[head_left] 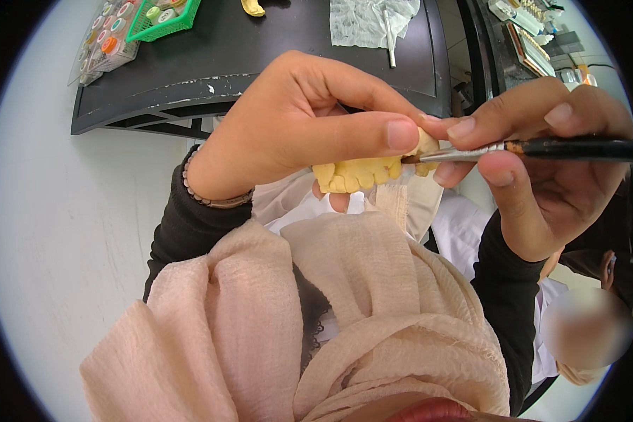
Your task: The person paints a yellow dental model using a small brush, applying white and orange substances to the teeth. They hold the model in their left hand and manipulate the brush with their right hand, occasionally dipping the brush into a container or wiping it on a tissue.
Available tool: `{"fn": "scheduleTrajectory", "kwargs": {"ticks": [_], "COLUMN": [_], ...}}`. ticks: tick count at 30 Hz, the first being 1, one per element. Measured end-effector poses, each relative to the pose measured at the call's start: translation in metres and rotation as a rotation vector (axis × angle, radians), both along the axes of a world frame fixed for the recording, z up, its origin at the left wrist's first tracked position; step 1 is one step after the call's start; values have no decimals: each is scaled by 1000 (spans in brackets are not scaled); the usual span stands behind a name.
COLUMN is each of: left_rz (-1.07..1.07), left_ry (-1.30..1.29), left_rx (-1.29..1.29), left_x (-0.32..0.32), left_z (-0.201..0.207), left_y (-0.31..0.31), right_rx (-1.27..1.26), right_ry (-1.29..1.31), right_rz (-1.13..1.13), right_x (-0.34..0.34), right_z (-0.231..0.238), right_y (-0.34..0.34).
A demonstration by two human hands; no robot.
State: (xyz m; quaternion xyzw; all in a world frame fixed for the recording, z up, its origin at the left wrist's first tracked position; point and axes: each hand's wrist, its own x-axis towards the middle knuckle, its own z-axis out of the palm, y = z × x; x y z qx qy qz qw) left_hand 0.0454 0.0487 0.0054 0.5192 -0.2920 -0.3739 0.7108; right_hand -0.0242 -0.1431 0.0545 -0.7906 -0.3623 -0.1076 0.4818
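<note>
My left hand (309, 119) is closed around a yellow dental cast (352, 176), with the thumb along its upper side and a fingertip showing below it. A row of moulded teeth faces down toward my lap. In my right hand (541, 162) is a thin paintbrush (475, 152) with a black handle and a silver ferrule, pinched between thumb and fingers. Its dark tip points left and meets the cast at the teeth near my left thumb. Part of the cast is hidden behind my left hand.
Beyond my hands stands a black table (260, 63) with a chipped edge. On it are a green basket (163, 24) of small jars, a clear rack (112, 39) of lidded jars, a yellow piece (253, 7) and a white tissue (366, 24) with a thin stick (389, 39). Another person sits at lower right.
</note>
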Motion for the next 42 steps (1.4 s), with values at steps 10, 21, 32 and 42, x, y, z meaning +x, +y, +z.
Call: {"fn": "scheduleTrajectory", "kwargs": {"ticks": [10, 21, 32, 42], "left_rz": [-13, -23, -31, -17], "left_ry": [-20, 26, 4, 46], "left_rx": [54, -14, 20, -8], "left_x": [1, -3, -3, -1], "left_z": [0, 5, 0, 1], "left_y": [2, 2, 3, -2], "right_rx": [-2, 44, 81, 127], "right_ry": [8, 32, 23, 45], "right_rz": [23, -9, 13, 2], "right_x": [0, -5, -5, 0], "right_z": [1, 2, -1, -5], "right_y": [0, 3, 4, 2]}}
